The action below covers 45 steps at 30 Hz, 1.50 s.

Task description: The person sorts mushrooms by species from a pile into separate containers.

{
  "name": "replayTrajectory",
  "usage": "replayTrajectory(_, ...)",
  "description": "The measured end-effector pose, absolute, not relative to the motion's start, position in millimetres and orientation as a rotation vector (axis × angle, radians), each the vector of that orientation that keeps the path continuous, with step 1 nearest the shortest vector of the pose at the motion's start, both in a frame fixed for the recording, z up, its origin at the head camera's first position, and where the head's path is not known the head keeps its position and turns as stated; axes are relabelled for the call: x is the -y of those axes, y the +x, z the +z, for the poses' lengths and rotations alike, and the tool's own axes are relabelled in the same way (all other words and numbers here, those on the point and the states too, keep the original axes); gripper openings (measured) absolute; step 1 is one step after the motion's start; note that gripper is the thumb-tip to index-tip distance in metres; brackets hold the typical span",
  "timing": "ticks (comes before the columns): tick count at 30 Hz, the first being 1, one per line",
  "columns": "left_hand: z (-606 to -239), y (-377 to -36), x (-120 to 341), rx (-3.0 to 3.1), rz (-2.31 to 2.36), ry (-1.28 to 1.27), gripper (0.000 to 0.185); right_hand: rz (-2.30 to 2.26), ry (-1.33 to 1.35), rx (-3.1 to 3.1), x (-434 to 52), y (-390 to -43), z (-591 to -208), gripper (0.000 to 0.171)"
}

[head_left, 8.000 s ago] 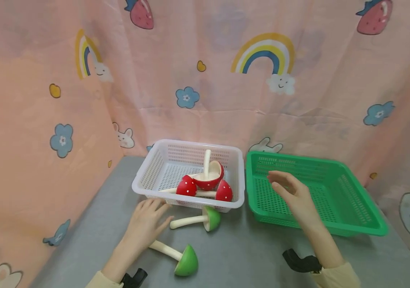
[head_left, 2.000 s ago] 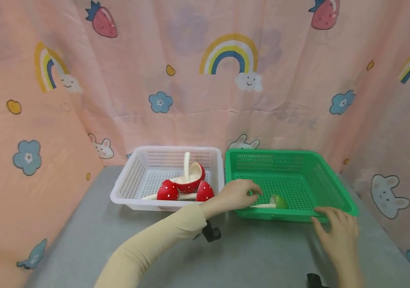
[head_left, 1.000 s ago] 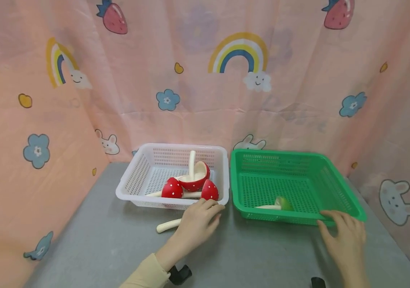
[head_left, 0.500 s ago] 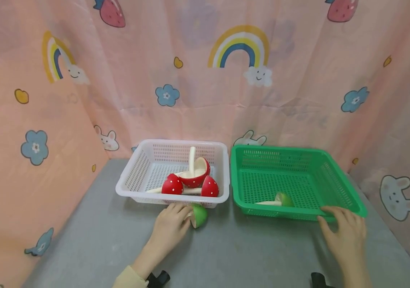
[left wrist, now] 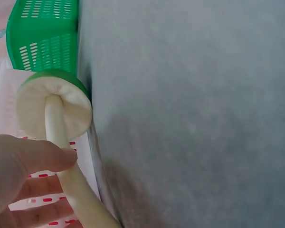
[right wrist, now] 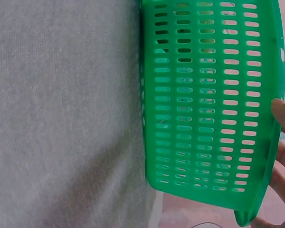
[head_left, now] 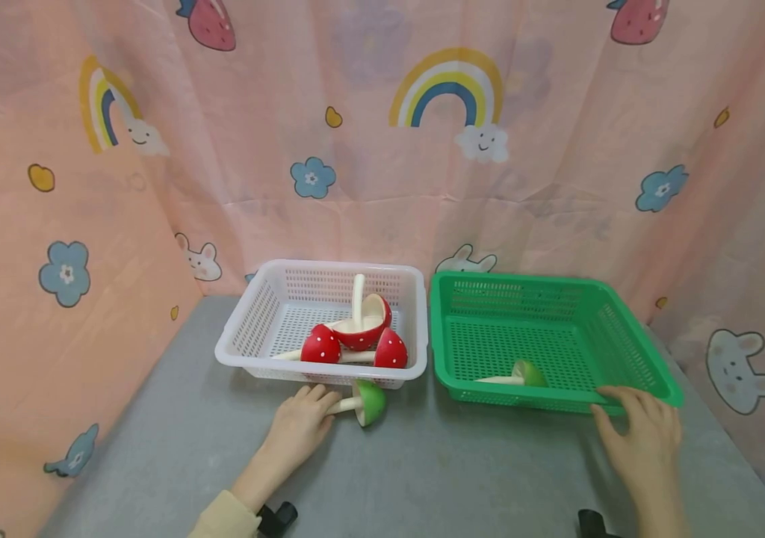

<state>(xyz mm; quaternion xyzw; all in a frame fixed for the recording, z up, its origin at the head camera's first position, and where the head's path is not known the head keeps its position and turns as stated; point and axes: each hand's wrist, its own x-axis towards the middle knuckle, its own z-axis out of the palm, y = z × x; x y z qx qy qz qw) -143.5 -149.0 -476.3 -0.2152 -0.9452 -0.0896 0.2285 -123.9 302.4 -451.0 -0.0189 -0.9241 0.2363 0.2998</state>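
Note:
In the head view my left hand is at the stem of a green-capped toy mushroom, just in front of the white basket. The left wrist view shows my thumb pressed on the pale stem, with fingers behind it. My right hand holds the front rim of the green basket near its right corner, thumb outside and fingertips over the edge. Another green-capped mushroom lies inside that basket, along its front wall. Several red-capped mushrooms with white dots fill part of the white basket.
Both baskets stand side by side on a grey tabletop. A pink patterned cloth hangs close behind them and along both sides.
One green-capped mushroom went from the table into the green basket. My left hand came back leftward and slid to the other mushroom's stem. My right hand moved to the green basket's front rim.

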Motion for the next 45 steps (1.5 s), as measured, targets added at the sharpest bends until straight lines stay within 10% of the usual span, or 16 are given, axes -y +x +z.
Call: replayTrajectory(45,-422.1,-129.5,78.2,2.504,-0.461,-0.900,0.022,0.647,-0.040,2.442,-303.1,-123.8,-452.6,0.026)
